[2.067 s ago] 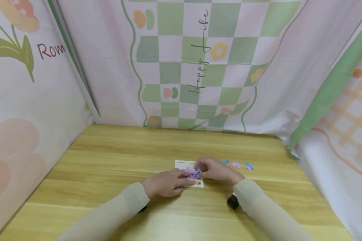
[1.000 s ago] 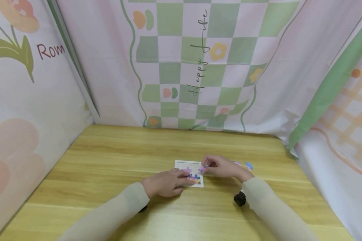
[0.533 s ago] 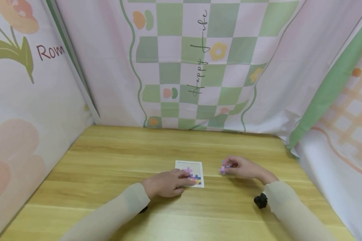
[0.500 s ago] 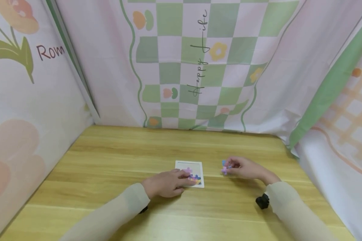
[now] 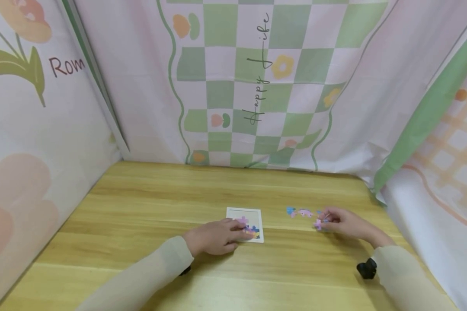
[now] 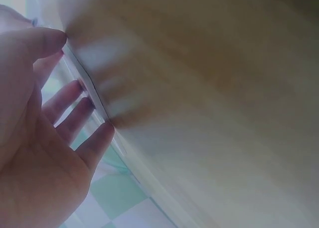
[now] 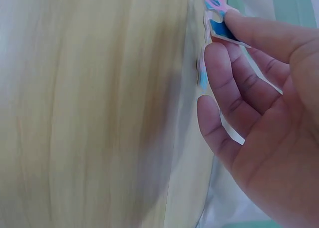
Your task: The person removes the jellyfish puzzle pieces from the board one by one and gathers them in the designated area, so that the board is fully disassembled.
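Observation:
My left hand (image 5: 215, 236) lies over the lower left of a white puzzle tray (image 5: 261, 216), its fingers spread on the jigsaw pieces (image 5: 254, 230) inside. Pink, blue and yellow pieces show along the tray's lower part; some are covered by the fingers. In the left wrist view the fingertips (image 6: 106, 130) touch down at the tray's edge. To the right, my right hand (image 5: 346, 223) pinches a pink and blue jigsaw piece (image 5: 318, 225) between thumb and fingers, just above the table. The right wrist view shows this piece (image 7: 223, 30) at the thumb tip.
Several loose jigsaw pieces lie in a row right of the tray: a blue and pink one (image 5: 290, 211), a pink one (image 5: 305, 213), and one partly hidden by the right hand. The wooden table (image 5: 171, 190) ends at a checked curtain (image 5: 253, 108).
My right hand has lifted the pink and blue jigsaw piece away from the tray and carried it right, past the loose pieces. My left hand stays in place.

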### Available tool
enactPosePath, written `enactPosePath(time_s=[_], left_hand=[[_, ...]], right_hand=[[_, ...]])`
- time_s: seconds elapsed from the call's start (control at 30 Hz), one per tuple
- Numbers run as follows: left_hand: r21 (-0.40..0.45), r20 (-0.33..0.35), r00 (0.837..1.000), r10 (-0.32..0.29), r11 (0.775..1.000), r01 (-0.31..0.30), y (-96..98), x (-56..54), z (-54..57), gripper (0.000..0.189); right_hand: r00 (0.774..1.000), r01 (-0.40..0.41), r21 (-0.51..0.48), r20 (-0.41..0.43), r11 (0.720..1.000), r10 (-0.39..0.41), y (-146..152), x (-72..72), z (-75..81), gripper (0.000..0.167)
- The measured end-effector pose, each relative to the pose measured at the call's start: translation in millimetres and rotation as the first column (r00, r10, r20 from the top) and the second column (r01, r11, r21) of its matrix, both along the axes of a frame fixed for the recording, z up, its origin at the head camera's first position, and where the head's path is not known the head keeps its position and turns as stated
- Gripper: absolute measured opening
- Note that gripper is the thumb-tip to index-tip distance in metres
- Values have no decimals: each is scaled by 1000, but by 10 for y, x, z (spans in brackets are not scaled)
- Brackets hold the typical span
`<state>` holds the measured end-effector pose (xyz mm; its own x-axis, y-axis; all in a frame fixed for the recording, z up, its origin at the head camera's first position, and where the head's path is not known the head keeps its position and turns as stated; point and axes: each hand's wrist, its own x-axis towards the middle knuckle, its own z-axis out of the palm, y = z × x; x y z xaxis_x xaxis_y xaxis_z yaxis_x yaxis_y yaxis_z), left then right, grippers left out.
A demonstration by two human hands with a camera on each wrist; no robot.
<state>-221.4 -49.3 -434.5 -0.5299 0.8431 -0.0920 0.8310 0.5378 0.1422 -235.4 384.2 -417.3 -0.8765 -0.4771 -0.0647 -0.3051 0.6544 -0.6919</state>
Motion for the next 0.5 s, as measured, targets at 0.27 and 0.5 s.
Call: enactPosePath(time_s=[0.27,0.5], left_hand=[[21,17,1000,11,1000,-11,-2,15,-9,49],[28,-1,1000,5,1000,-5,-1,12,-6,49]], right_hand=[[997,51,-12,54,999,-51,159,32,8,22],[998,34,1,56,999,-34,151,24,-39,17]])
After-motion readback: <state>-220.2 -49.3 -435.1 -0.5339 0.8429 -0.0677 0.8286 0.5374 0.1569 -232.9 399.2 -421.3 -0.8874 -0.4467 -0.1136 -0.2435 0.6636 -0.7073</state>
